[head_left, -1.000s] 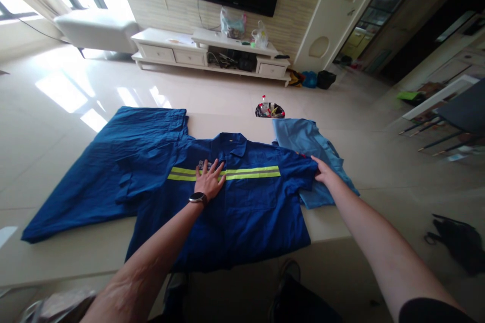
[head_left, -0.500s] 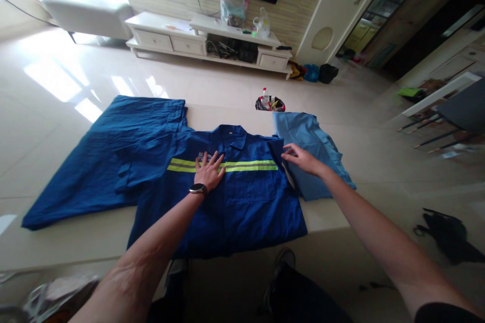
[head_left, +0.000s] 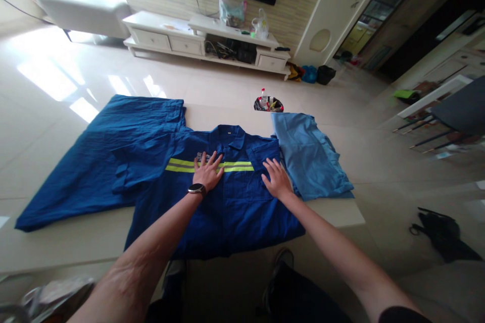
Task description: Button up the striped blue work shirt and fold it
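The left hand (head_left: 207, 172), with a watch (head_left: 197, 190) on its wrist, lies open and flat on the blue work jacket (head_left: 242, 212), and the right hand (head_left: 276, 179) is also open and flat on it, and neither hand grips. The jacket is spread on a white table (head_left: 333, 214), near the person. A dark blue cloth (head_left: 98, 161) lies at its left side, and a light blue shirt (head_left: 310, 159) touches its right side. At the far table edge stands a small basket (head_left: 268, 105) with a bottle (head_left: 263, 97).
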Tool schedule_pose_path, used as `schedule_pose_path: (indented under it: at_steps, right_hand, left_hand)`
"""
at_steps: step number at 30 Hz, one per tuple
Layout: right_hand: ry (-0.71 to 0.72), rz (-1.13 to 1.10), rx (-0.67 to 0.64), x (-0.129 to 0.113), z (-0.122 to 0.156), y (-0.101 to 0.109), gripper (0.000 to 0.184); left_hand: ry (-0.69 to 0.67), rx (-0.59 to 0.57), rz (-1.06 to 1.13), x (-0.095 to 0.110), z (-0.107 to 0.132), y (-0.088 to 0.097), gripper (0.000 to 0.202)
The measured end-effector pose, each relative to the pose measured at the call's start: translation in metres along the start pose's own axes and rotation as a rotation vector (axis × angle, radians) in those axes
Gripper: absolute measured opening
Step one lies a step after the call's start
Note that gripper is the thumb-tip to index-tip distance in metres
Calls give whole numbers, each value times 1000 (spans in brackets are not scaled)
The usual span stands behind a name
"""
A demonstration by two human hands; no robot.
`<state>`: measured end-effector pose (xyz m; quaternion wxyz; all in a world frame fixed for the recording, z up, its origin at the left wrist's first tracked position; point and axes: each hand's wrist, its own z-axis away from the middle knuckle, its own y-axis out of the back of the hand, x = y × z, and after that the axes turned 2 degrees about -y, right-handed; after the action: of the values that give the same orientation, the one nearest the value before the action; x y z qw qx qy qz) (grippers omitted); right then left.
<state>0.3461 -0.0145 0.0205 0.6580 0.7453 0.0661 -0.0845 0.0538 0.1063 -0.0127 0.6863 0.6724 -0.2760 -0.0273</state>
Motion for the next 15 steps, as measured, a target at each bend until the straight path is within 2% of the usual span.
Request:
schedule_pose_path:
  at_steps: [2, 4, 8, 11, 15]
  right_hand:
    - [-56, 27, 34, -2, -22, -10, 62]
    - [-111, 50, -19, -4, -36, -25, 64]
    - [-139, 58, -110, -1, -45, -46, 64]
    - [-128, 46, -127, 7, -54, -39, 59]
    - [-97, 48, -11, 15, -74, -27, 53]
  left_hand:
    - [-2, 3, -3, 0, 0, 0, 65]
    - [-7, 4, -6, 0, 0, 0, 64]
    - [-7, 7, -19, -1, 0, -1, 65]
    - [-14, 9, -21, -1, 0, -2, 65]
    - [-15, -1, -21, -1, -1, -3, 65]
